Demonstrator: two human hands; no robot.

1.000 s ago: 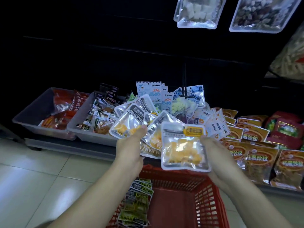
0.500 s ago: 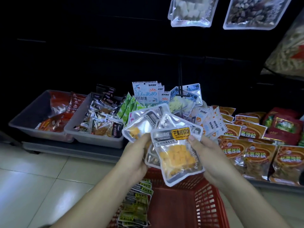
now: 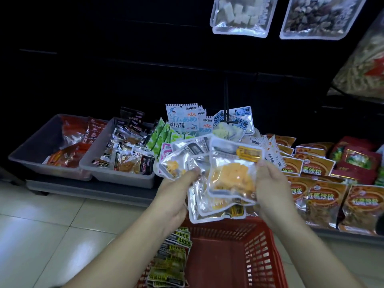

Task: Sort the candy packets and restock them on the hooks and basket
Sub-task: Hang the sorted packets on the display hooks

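The red basket [image 3: 218, 256] is nearest, and a row of green-yellow packs [image 3: 172, 260] stands along its left wall. Just above its far rim the left hand [image 3: 176, 196] pinches a fan of clear packets [image 3: 199, 204] at the lower left side, with the thumb on top and the fingers underneath. The right hand [image 3: 270, 183] grips the right edge of the front packet [image 3: 230, 177]. Its thumb is on the face and the other fingers are curled behind.

The risk, I think, is the slippery film. The fan is held at one side only, so if the right hand pulls the front packet sideways, the ones under it may slide out. They would then drop into the basket or on the floor [image 3: 41, 225]. I cannot see the hang holes, so pushing several packets on a hook at once may miss one.

The packets are glossy, partly clear and partly silver. They have orange-yellow pieces inside and a yellow label at the top. They look flat and easy to bend.

Behind them other candy packs lie on the shelf, with two grey bins [image 3: 118, 177] at the left. A black hook [image 3: 227, 104] sticks out above the pile. Two clear bags [image 3: 239, 17] hang higher up.
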